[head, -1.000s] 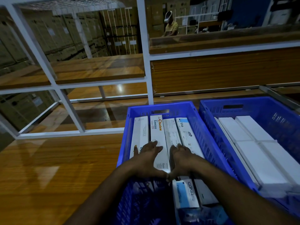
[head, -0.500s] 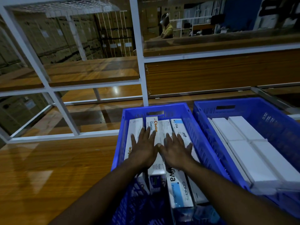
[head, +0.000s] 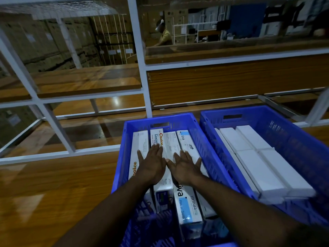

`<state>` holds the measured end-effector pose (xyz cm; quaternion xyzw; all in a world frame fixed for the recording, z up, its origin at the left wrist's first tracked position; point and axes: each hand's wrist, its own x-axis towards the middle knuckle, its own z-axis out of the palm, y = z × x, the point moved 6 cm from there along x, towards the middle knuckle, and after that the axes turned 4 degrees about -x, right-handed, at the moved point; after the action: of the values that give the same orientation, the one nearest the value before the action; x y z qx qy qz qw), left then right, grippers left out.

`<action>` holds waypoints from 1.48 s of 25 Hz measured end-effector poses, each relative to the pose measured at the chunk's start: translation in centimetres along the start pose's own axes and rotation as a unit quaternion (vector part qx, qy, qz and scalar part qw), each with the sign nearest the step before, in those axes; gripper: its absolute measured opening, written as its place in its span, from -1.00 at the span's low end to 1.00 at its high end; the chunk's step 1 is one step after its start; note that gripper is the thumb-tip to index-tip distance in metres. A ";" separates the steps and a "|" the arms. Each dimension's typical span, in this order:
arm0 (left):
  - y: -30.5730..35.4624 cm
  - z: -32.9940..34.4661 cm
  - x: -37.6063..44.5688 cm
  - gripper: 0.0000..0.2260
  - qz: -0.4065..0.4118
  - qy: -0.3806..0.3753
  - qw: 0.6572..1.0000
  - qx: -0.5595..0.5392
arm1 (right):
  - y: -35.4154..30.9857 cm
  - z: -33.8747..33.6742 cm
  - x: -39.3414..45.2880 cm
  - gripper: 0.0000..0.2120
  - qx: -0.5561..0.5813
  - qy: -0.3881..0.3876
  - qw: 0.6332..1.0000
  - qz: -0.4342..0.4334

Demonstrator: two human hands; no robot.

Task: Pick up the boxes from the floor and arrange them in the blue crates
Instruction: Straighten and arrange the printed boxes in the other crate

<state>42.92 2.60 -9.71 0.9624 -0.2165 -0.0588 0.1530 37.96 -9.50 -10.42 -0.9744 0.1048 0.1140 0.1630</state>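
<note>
So the boxes [head: 170, 148] lie packed side by side in the left blue crate [head: 210, 148], long axes running near-to-far, same way the forearms point. Both hands sit right on top of them: left hand [head: 151, 166] flat on the "Choice" box [head: 158, 139], right hand [head: 185, 168] flat on the ones beside it, fingers straight and slightly spread, gripping nothing. Looks like a press or nudge toward the far wall to square the row up. Neither hand is nearer, really. Just right sits the second blue crate [head: 293, 139], already loaded with plain white boxes [head: 263, 161]. Crate walls hem everything in; white shelf frame [head: 142, 77] stands beyond.
</note>
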 end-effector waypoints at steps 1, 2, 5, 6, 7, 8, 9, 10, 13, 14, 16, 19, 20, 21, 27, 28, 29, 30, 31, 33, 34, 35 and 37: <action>-0.1 -0.1 0.0 -0.49 -0.002 0.003 1.000 -0.006 | 0.1 -0.3 -0.1 -0.30 0.019 0.003 1.000 -0.003; -0.1 -0.3 0.0 -0.48 -0.005 0.004 1.000 -0.012 | 0.1 -0.7 -0.3 -0.30 0.038 0.011 0.999 -0.006; 0.1 -0.5 0.4 -0.50 -0.001 0.017 0.999 -0.036 | 0.3 -2.5 -0.9 -0.37 0.052 0.074 0.995 -0.028; 0.3 -0.7 0.5 -0.51 0.009 0.032 0.998 -0.050 | 0.4 -3.2 -1.2 -0.40 0.044 0.103 0.993 -0.037; 0.6 -0.7 0.5 -0.52 0.023 0.050 0.996 -0.064 | 0.5 -3.9 -1.4 -0.42 0.037 0.131 0.990 -0.045; 0.9 -0.8 0.5 -0.53 0.037 0.063 0.994 -0.076 | 0.7 -4.5 -1.6 -0.43 0.034 0.160 0.985 -0.055; 1.3 -0.9 0.4 -0.52 0.054 0.070 0.992 -0.088 | 0.8 -4.9 -1.9 -0.45 0.033 0.188 0.979 -0.066; 1.7 -0.9 0.3 -0.51 0.068 0.066 0.991 -0.098 | 0.9 -5.3 -2.2 -0.46 0.031 0.210 0.974 -0.077; 2.4 -0.2 -0.3 -0.49 0.084 0.028 0.992 -0.089 | 1.5 -5.8 -3.4 -0.49 0.010 0.229 0.969 -0.087; 2.7 -0.1 -0.5 -0.48 0.087 0.021 0.993 -0.079 | 1.6 -6.0 -3.7 -0.49 -0.001 0.231 0.969 -0.085; 3.4 -0.2 -1.0 -0.47 0.099 0.017 0.993 -0.067 | 1.9 -6.5 -4.6 -0.48 -0.031 0.239 0.967 -0.078; 4.4 -0.3 -1.3 -0.43 0.118 0.012 0.992 -0.051 | 2.7 -7.3 -5.8 -0.48 -0.087 0.263 0.960 -0.049; 4.7 -0.1 -1.2 -0.42 0.124 0.007 0.991 -0.044 | 3.2 -7.5 -6.1 -0.48 -0.087 0.262 0.960 -0.036; 4.9 0.0 -1.1 -0.41 0.131 0.003 0.991 -0.041 | 3.7 -7.5 -6.4 -0.48 -0.075 0.255 0.964 -0.027; 7.5 -0.1 -1.5 -0.38 0.173 0.022 0.983 -0.054 | 6.1 -7.5 -8.0 -0.41 0.088 0.204 0.974 -0.031; 8.0 -0.1 -1.6 -0.38 0.181 0.030 0.981 -0.060 | 6.4 -7.7 -8.2 -0.43 0.110 0.216 0.969 -0.040; 8.7 -0.2 -1.7 -0.38 0.189 0.039 0.979 -0.066 | 6.7 -8.1 -8.6 -0.47 0.126 0.235 0.963 -0.048; 9.5 -0.3 -2.0 -0.38 0.198 0.049 0.976 -0.075 | 7.2 -8.7 -8.9 -0.51 0.134 0.261 0.954 -0.054; 10.6 -0.5 -2.4 -0.39 0.210 0.062 0.971 -0.092 | 7.9 -9.3 -9.2 -0.55 0.138 0.287 0.946 -0.057; 13.2 -1.2 -3.3 -0.41 0.234 0.094 0.958 -0.133 | 10.3 -10.6 -8.9 -0.57 0.146 0.318 0.936 -0.046; 14.6 -1.6 -3.6 -0.42 0.238 0.102 0.953 -0.155 | 11.9 -11.0 -8.2 -0.56 0.141 0.316 0.938 -0.034; 16.3 -1.8 -3.8 -0.44 0.240 0.100 0.951 -0.168 | 13.8 -11.2 -7.2 -0.52 0.123 0.299 0.946 -0.018; 20.1 -1.1 -3.5 -0.41 0.253 0.071 0.952 -0.155 | 18.0 -10.6 -5.2 -0.43 0.060 0.228 0.971 0.027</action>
<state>31.98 -12.88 -2.06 0.8423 -0.4298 0.0177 0.3247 30.64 -28.87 -4.64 -0.9600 0.1721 -0.1131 0.1900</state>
